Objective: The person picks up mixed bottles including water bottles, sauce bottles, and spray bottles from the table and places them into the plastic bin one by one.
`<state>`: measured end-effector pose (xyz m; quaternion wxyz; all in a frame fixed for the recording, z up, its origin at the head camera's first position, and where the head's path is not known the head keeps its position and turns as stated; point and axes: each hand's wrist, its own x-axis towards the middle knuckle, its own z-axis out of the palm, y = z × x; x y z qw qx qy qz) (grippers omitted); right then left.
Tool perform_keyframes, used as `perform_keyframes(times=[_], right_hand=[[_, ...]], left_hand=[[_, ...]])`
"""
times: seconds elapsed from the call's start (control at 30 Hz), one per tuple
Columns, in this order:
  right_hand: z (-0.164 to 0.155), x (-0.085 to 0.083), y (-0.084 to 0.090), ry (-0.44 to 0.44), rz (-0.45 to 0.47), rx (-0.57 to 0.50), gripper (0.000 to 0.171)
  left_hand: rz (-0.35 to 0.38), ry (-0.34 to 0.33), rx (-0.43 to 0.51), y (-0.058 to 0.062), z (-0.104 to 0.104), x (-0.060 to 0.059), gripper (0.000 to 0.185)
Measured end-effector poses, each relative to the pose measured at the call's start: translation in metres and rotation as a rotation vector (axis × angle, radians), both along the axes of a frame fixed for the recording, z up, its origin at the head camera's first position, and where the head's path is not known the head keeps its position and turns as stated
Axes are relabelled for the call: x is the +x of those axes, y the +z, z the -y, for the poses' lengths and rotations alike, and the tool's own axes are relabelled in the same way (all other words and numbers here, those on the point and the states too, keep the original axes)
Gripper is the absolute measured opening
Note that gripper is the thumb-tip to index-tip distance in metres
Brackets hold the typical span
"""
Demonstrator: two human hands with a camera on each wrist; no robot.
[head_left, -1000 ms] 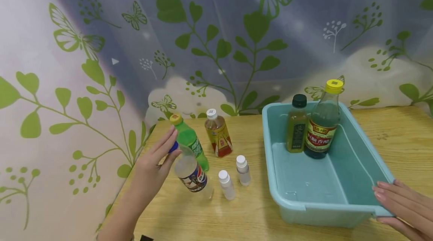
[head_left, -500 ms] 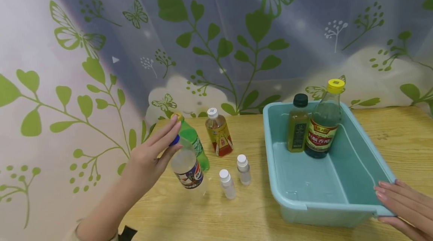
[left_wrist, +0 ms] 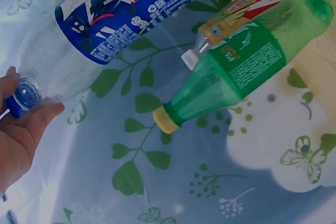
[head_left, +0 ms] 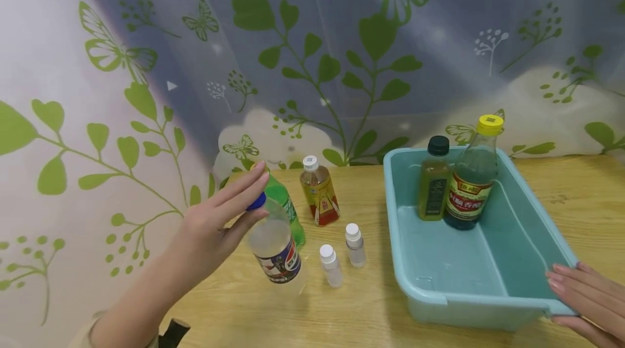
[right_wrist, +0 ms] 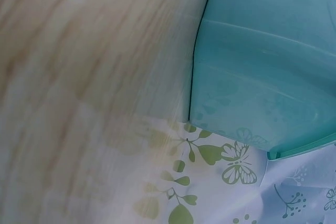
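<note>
– Finish on the tub [head_left: 459, 312]?
– Looks like smooth plastic, faint gloss.
– Blue-capped bottle [head_left: 272, 239]?
– Reads as clear plastic, shiny, with slick printed label [left_wrist: 128, 17].
– Green bottle [left_wrist: 241, 66]?
– Looks plastic too, translucent, glossy.
– Red-labelled bottle [head_left: 472, 190] in tub?
– Shines; can't tell glass from plastic.
– Table [head_left: 351, 315]?
– Shows wood grain, smooth, soft sheen.
– Backdrop [head_left: 317, 38]?
– Looks like thin printed sheet, creased, lightly glossy; can't tell cloth from film.
</note>
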<state>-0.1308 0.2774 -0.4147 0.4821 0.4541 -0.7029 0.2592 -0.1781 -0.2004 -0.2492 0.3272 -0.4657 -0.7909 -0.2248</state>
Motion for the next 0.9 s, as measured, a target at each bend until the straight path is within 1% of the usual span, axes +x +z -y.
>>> perform_keyframes(times=[0.03,0.2,0.3,0.4,0.6,0.7,0.77,0.83,0.9], right_hand=[[0.0,0.001,0.0,-0.016,0.007,0.006,0.046],[0.001,-0.001,0.0,-0.015,0.007,0.005,0.046],[0.002,-0.001,0.002,-0.029,0.003,0.022,0.046],[0.003,0.0,0.004,-0.057,-0.002,0.047,0.045],[0.0,0.002,0.001,-0.066,0.009,0.037,0.048],[-0.002,0.002,-0.001,-0.054,0.006,0.028,0.049],[-0.002,0.005,0.0,-0.085,0.032,0.042,0.049],[0.0,0.006,0.001,-0.088,0.043,0.032,0.049],[0.0,0.009,0.002,-0.125,0.073,0.049,0.051]], left_hand=[[0.004,-0.01,-0.001,0.002,0.0,0.0,0.042],[0.028,-0.05,0.008,0.016,-0.002,0.0,0.042],[0.046,-0.078,0.03,0.024,-0.006,-0.002,0.043],[0.06,-0.085,0.036,0.032,-0.01,-0.003,0.044],[0.037,-0.085,0.028,0.044,-0.024,-0.007,0.048],[0.017,-0.107,0.008,0.05,-0.032,-0.011,0.049],[-0.001,-0.127,-0.004,0.054,-0.037,-0.013,0.049],[-0.025,-0.14,-0.011,0.058,-0.042,-0.014,0.048],[-0.036,-0.161,-0.017,0.062,-0.048,-0.015,0.047]])
